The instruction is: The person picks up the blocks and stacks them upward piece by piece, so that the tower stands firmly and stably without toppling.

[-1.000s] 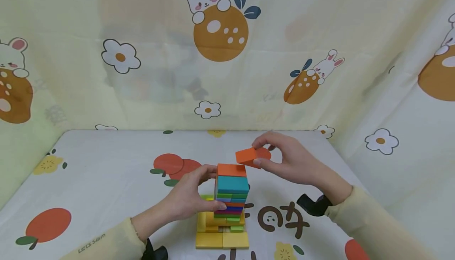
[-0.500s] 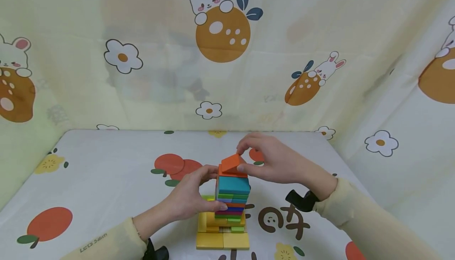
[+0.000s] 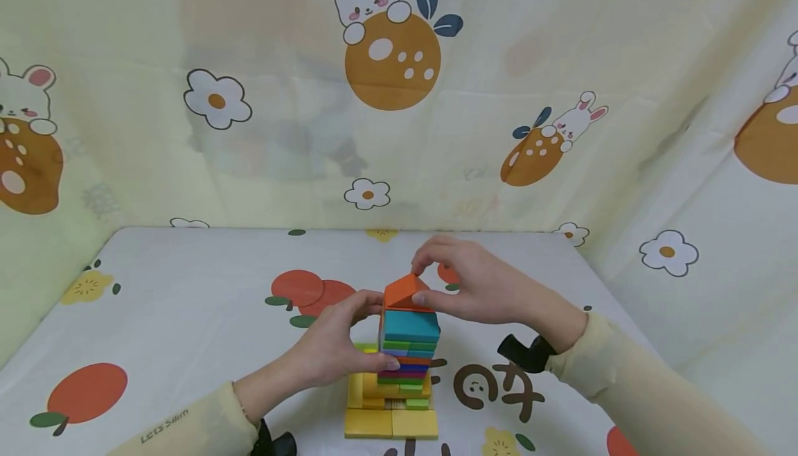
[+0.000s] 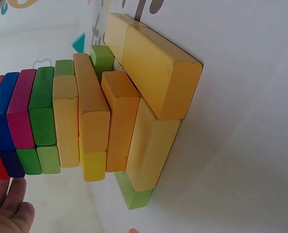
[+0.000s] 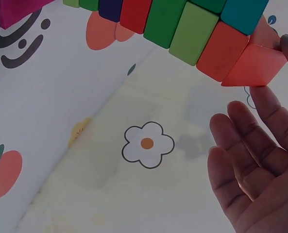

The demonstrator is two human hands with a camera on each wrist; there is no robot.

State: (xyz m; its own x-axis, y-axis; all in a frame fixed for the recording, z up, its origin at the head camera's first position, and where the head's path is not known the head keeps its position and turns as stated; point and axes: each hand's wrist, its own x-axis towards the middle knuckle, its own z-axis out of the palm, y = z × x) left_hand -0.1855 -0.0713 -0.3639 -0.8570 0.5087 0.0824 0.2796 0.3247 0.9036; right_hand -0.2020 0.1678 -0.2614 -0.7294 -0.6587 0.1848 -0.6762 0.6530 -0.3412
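A tall tower of coloured wooden blocks (image 3: 411, 326) stands on a base of yellow blocks (image 3: 391, 423). My right hand (image 3: 480, 286) pinches an orange triangular block (image 3: 401, 292) between thumb and index finger, right at the tower's top. In the right wrist view this block (image 5: 258, 65) meets the orange block (image 5: 223, 51) at the tower's upper end, and the other fingers spread loosely below. My left hand (image 3: 333, 346) holds the tower at mid-height, thumb on the near side, other fingers partly hidden behind. The left wrist view shows its fingertips (image 4: 15, 201) against the blocks.
A white cloth with fruit prints covers the table (image 3: 199, 331). Behind it hangs a pale curtain (image 3: 268, 158) printed with rabbits and flowers. Black devices sit at both wrists, the right one (image 3: 528, 353) jutting out beside the tower.
My right hand has brought the orange triangular block leftward from beside the tower onto its top, then slightly further left and down. The left hand stays in place on the tower.
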